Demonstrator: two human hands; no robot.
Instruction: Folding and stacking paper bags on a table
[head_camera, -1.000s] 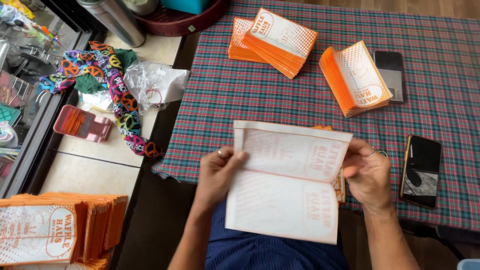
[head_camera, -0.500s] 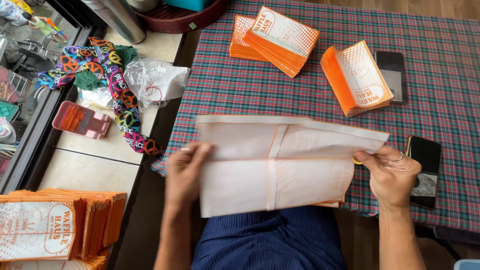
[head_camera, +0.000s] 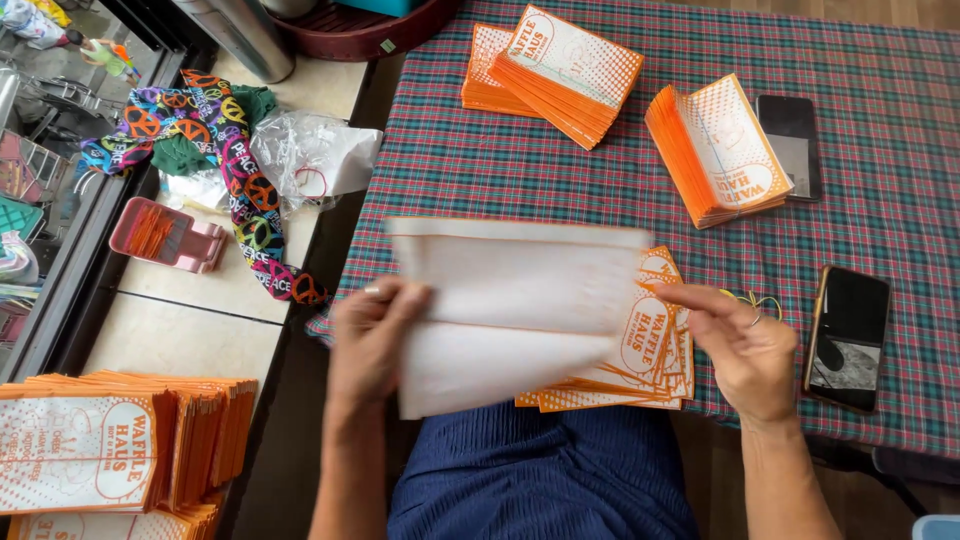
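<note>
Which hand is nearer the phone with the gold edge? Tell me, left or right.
Right. The right hand is just left of the gold-edged phone, not touching it; the left hand is across the white paper bag, on its far side.

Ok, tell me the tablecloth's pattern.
Red, green and blue plaid on the tablecloth, shown in the head view.

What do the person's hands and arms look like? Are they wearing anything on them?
Both arms are bare, with no sleeves or gloves. The left hand wears a ring on one finger, and the right hand wears a ring too. No watch or bracelet shows on either wrist.
</note>
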